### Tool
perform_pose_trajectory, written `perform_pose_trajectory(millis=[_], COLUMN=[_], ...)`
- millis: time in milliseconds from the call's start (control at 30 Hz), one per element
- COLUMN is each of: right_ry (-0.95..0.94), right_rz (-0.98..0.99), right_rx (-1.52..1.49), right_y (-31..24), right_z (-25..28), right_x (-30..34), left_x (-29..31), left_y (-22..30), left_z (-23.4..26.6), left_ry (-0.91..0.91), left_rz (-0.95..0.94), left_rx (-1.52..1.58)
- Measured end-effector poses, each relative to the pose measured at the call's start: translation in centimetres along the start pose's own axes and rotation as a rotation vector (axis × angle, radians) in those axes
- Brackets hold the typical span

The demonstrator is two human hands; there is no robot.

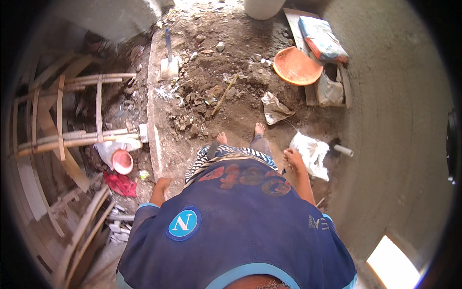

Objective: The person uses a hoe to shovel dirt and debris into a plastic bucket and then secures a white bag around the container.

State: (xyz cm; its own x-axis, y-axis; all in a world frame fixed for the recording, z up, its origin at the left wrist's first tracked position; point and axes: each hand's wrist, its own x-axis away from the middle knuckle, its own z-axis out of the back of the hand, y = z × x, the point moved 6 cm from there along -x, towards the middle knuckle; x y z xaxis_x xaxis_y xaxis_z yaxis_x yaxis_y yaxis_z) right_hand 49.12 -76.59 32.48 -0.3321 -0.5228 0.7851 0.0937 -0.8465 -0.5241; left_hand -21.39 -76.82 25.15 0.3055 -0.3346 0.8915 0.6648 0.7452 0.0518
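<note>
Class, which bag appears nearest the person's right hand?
The crumpled white bag just right of the right hand; the other bags, including the blue, white and orange bag, appear farther off.

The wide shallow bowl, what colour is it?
The wide shallow bowl is orange; it shows best in the head view.

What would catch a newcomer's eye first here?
The bright orange basin at the upper right stands out against the brown dirt. A ladder-like wooden frame stretches across the left side. Below, the dark blue shirt fills the foreground, with the right hand near a crumpled white bag.
</note>
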Motion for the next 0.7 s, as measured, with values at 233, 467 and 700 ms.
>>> perform_pose_trajectory(millis=[233,467,700], right_ry=[-0.265,-0.496,-0.413], right_rz=[-0.146,-0.384,-0.287], right_rx=[0.211,0.709,0.684], right_y=[-5.1,-2.9,-5.8], right_z=[4.3,12.2,16.3], right_x=[-3.7,-6.3,-14.2], left_x=[5.5,12.6,18.5], left_y=[1.2,17.8,20.3], left_z=[-14.1,-23.4,-21.5], left_ry=[-0.159,-0.509,-0.049], left_rz=[0.239,0.019,-0.060], left_rx=[0.751,1.248,1.560])
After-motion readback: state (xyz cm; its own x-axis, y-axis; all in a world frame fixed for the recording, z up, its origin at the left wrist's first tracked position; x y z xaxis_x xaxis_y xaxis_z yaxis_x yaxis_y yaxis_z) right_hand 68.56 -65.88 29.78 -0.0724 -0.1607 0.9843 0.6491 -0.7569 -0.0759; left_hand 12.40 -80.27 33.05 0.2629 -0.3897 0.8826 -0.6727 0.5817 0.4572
